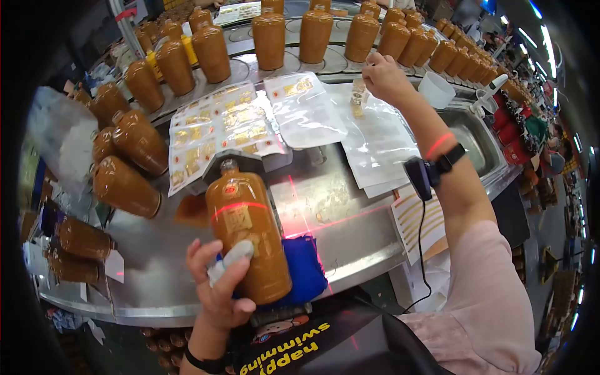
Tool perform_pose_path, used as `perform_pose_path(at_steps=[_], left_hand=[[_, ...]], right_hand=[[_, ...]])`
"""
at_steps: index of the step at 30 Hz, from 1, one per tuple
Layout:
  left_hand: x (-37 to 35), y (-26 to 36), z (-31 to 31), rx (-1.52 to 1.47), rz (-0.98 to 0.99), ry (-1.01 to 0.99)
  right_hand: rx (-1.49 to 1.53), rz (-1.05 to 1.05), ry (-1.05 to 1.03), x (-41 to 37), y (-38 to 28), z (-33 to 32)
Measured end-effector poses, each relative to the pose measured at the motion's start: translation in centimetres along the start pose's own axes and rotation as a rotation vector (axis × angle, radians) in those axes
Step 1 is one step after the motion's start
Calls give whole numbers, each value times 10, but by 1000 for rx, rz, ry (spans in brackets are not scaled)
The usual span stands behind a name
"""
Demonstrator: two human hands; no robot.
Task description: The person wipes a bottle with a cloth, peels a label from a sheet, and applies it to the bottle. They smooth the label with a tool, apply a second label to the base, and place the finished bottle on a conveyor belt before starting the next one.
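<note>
Toward seven o'clock, the left hand (220, 284), loosely spread, lays a covered fingertip (240, 251) on the brown bottle (264, 234) (blue cloth (304, 270) beside it); even pressure should suit its gold label (238, 218). At one o'clock, the right hand (384, 77) curls, contents unclear.

black apron (340, 344): "happy swimming", yellow, inverted | bottle label (237, 218): illegible

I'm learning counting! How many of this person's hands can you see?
2: the left hand on the nearest bottle, the right hand near the back row of bottles.
</note>
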State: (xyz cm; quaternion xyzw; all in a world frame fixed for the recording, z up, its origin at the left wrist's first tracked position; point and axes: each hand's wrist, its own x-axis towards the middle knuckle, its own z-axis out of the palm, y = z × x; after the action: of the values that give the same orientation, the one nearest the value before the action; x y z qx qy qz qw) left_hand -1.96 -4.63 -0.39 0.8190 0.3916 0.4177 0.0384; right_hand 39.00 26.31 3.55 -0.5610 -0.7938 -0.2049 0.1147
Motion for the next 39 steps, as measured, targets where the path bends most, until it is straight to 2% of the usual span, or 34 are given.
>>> perform_pose_path(at_steps=[3, 5, 7, 9, 11, 12, 13, 15, 16, 17, 19, 20, 22, 23, 27, 28, 30, 33, 36, 39], left_hand=[[18, 4, -14, -79, -45, -17], [32, 8, -14, -219, -136, 98], [58, 7, -22, -261, -144, 70], [86, 19, -20, -578, -231, 119], [101, 19, -27, -815, -277, -12], [103, 19, -26, -1019, -313, -79], [97, 18, -34, -1039, -387, -186], [82, 17, -54, -1076, -532, -405], [75, 26, -58, -1002, -502, -341], [64, 26, -61, -997, -515, -364], [42, 17, -65, -990, -544, -412], [40, 19, -70, -971, -669, -455], [29, 12, -56, -947, -719, -329], [24, 8, -48, -934, -741, -269], [20, 7, -37, -982, -833, -227], [18, 7, -34, -935, -794, -225], [14, 8, -31, -843, -716, -220], [11, 8, -31, -830, -708, -237], [13, 8, -30, -950, -762, -225], [15, 7, -31, -931, -800, -249]], right_hand=[[242, -198, 55, -24, -51, -84], [408, -329, 120, -41, -86, -133], [496, -489, 128, -55, -124, -185], [627, -620, 244, -67, -161, -218], [682, -659, 184, -79, -189, -256], [835, -694, 228, -79, -190, -251], [981, -739, 271, -78, -191, -246], [906, -659, 306, -96, -196, -248], [876, -604, 300, -106, -197, -248], [995, -484, 220, -120, -199, -238], [1147, -388, 200, -141, -204, -205], [1202, -228, 24, -156, -207, -198], [1296, -85, -2, -176, -218, -167], [1294, -70, 50, -183, -221, -151], [1424, 118, -5, -203, -230, -125], [1459, 160, -27, -206, -230, -122], [1464, 166, -31, -210, -231, -117], [1457, 161, -52, -214, -229, -116], [1454, 163, -90, -216, -225, -118], [1454, 180, -104, -219, -223, -119]])
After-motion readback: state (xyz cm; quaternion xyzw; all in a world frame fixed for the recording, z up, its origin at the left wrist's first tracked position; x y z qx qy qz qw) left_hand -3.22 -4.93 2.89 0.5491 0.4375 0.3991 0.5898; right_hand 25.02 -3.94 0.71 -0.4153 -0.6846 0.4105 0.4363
